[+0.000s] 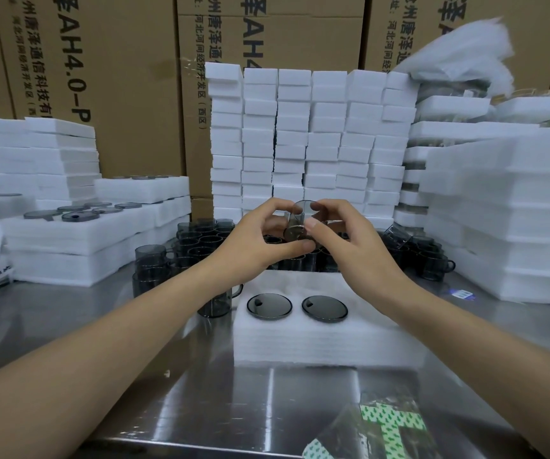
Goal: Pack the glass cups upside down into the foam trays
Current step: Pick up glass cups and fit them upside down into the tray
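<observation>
A smoky grey glass cup (297,223) is held in the air above the far edge of a white foam tray (326,339). My left hand (257,240) and my right hand (346,236) both grip it from either side. Two cups sit upside down in the tray, their round bases showing: one on the left (269,306) and one beside it (324,308). A cluster of loose grey cups (201,236) stands behind the tray, partly hidden by my hands.
Stacks of foam trays rise on the left (78,233), the right (512,226) and at the back (310,140), with cardboard boxes (128,94) behind. A handled cup (217,299) stands left of the tray. A plastic bag with green print (386,425) lies on the steel table (201,392).
</observation>
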`<state>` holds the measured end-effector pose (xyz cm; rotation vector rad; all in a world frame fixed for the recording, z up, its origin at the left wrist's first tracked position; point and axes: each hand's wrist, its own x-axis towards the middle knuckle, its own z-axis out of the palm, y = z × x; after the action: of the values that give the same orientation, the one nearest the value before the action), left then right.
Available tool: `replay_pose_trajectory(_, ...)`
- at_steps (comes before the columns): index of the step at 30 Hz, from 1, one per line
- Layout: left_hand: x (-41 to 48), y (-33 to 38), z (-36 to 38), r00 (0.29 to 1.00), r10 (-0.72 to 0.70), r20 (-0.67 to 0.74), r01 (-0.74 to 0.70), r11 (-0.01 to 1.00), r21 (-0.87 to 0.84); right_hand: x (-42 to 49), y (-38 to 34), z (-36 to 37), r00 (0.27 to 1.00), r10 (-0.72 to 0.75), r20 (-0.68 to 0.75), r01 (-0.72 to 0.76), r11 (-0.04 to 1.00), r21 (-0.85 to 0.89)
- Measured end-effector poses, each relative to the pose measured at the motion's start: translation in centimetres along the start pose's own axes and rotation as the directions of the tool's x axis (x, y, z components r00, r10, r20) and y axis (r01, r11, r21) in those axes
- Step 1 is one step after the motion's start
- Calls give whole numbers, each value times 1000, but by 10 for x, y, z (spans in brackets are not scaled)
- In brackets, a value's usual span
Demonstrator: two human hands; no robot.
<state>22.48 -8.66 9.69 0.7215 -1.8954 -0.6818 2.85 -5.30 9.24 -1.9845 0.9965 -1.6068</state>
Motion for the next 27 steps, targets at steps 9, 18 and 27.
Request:
replay_pose_trajectory(9, 0, -3, 0, 1000, 16, -24, -16, 1000, 15, 0, 0, -1, 998, 65, 18, -65, 998, -9)
replay_pose_trajectory(18, -1, -10, 3, 998, 64, -31, -59, 989, 133, 5, 1, -4, 950, 304, 70, -312, 938, 152)
replay_pose_trajectory(27, -1, -2, 0, 997, -44, 60, 44, 999, 11, 8, 4, -6, 956, 291, 37, -293, 933, 208)
